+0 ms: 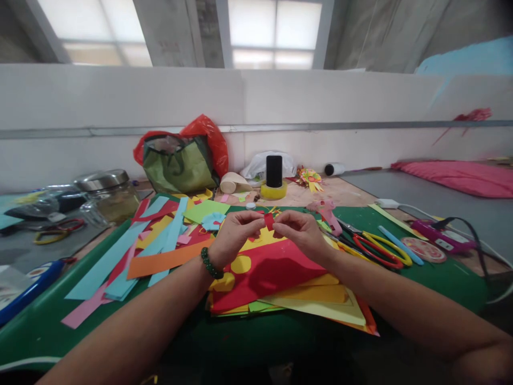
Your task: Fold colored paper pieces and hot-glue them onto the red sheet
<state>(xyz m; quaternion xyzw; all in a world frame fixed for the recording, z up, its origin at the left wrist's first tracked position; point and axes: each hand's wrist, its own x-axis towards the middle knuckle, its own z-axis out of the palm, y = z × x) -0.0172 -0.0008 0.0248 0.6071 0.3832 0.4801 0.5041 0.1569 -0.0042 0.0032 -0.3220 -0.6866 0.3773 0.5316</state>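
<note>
A small red paper piece point(269, 221) is held up between both hands. My left hand point(241, 235), with a green bead bracelet point(211, 263) at its wrist, pinches the piece's left side. On its right side my right hand point(298, 233) pinches it between thumb and forefinger. Beneath the hands lies a stack of coloured paper with a large red sheet point(276, 267) on top and a yellow paper circle point(241, 264) near its left part.
Paper strips point(168, 262) spread over the green mat at left. Scissors point(377, 248) and a pink glue gun point(328, 214) lie at right. Behind stand a phone point(274, 171) on a yellow tape roll point(273, 191), a green bag point(178, 166) and a glass jar point(114, 200).
</note>
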